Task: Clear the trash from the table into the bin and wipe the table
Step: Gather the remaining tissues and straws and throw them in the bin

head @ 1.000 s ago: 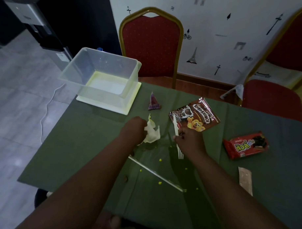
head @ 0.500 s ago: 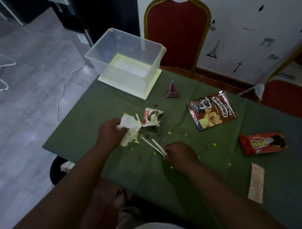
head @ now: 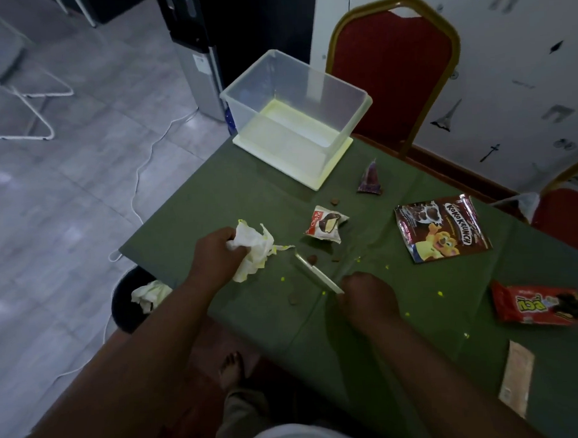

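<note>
Grey floor tiles lie to the left, crossed by a white cable; a green-clothed worktop runs from the near left to the far right, with a red chair behind it against the wall.

Left hand: fingers curled tight around a crumpled white tissue, which bulges out past the knuckles and rests on the cloth; a thin tail of it, stained yellow, trails to the right.

Right hand: fingers closed on the near end of two white plastic sticks; their long axis runs diagonally away from that hand, up and to the left, and the far tip lies just beside the tissue's tail.

Trash on the cloth: a Choco Pie wrapper just beyond the sticks; a Koko Krunch packet to its right, lying flat; a purple triangular wrapper standing on its base farther back; a red snack packet and a beige sachet on the right; yellow specks and brown crumbs scattered around the hands.

Containers: a clear plastic tub sits at the far left corner on a pale yellow lid, whose colour shows through its walls; a black bin stands on the floor beside the worktop's near left edge, holding crumpled white paper.
</note>
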Tool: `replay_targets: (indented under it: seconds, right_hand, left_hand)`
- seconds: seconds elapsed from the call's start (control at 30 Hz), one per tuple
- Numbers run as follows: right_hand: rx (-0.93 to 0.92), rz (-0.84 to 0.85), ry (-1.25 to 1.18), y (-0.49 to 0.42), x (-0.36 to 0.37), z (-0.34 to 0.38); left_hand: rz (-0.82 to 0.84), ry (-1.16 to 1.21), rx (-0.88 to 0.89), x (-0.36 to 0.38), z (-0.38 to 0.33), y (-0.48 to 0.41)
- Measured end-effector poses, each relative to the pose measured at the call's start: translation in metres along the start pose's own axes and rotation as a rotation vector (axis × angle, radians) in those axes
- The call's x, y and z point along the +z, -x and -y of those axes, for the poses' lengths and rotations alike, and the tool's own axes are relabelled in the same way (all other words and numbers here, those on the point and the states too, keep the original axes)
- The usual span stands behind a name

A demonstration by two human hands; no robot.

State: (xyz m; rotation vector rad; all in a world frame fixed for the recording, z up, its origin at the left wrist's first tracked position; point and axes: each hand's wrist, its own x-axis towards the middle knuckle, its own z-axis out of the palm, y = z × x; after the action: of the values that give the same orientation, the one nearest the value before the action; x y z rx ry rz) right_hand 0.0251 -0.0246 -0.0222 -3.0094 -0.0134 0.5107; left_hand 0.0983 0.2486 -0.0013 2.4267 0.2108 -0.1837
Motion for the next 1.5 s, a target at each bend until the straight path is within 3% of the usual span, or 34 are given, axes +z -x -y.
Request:
replay_targets:
  seconds: [0.3,0.47,0.83,1.03,1.17,1.5]
  right_hand:
    - [-0.077,-0.151,-0.176,-0.035,-0.069,0.071]
    - [-0.170,-0.070,-0.403,-0.060,-0.086,0.162]
    - [-0.478,0.102,-0.674,-0.072,-0.049,0.388]
    - [-0.469,0.181,-0.636,-0.096,0.027,0.482]
    - [-0.426,0.247,-0.544,-0.118,0.096,0.505]
    - [-0.245,0.256,-0.460,-0.208,0.236,0.539]
  left_hand:
    - [-0.167,0.081,-0.100,-0.066,0.038,0.005]
    - [-0.355,0.127,-0.199,-0.127,0.085,0.027]
    - [-0.517,0.176,-0.558,-0.226,0.249,0.077]
    - [-0.458,0.179,-0.689,-0.205,0.344,0.073]
    - [-0.378,0.280,-0.787,-0.161,0.402,0.058]
    - [-0.172,0.218,-0.765,-0.058,0.518,-0.018]
